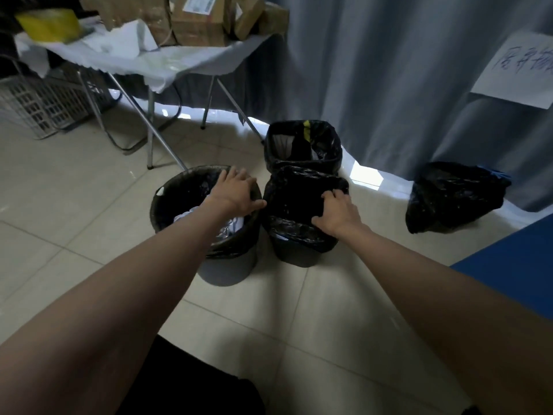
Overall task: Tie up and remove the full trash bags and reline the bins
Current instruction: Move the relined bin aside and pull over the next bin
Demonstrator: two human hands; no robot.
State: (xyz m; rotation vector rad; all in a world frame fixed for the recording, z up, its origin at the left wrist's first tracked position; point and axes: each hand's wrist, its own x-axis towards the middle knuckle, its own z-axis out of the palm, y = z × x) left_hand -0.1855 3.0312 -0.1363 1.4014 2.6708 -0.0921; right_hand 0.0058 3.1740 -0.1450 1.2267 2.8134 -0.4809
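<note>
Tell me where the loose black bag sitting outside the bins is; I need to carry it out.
In the head view, the loose black bag sits on the floor at the right, against the grey curtain, apart from the three bins.

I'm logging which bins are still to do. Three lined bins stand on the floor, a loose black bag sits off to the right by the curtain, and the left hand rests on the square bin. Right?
Not quite. In the head view the left hand rests on the round bin, which still holds crumpled paper; the right hand is on the near square bin. The rest stands: a third bin behind, the loose black bag by the curtain.
</note>
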